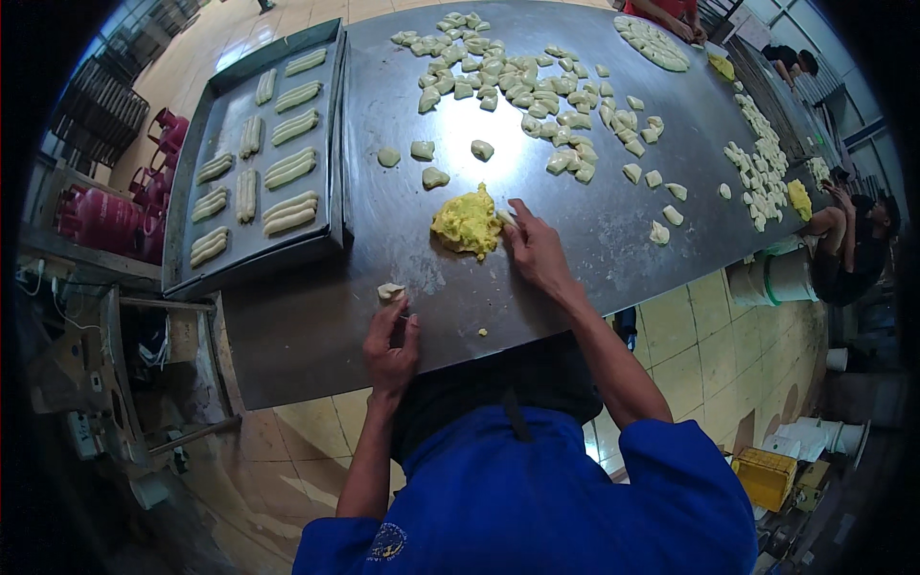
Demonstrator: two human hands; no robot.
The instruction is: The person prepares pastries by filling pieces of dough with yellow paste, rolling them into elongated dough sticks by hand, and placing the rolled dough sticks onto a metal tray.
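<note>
My left hand (391, 353) is near the table's front edge, its fingertips closed on a small flattened piece of pale dough (390, 291). Farther right, my right hand (539, 251) reaches to the side of a soft yellow mound of filling (468, 222). Between its thumb and fingers is a small pale object (506, 218), too small to name, touching or close to the mound's edge. Several loose dough pieces (435, 177) lie just beyond the filling. A tiny yellow crumb (482, 333) rests between my hands.
On the left, a metal tray (340, 144) holds rows of ridged dough strips. Many cut dough pieces (508, 72) spread over the far part of the metal table (374, 240). Other people (848, 230) work at the far and right sides. Pink gas cylinders (101, 222) stand beyond the tray.
</note>
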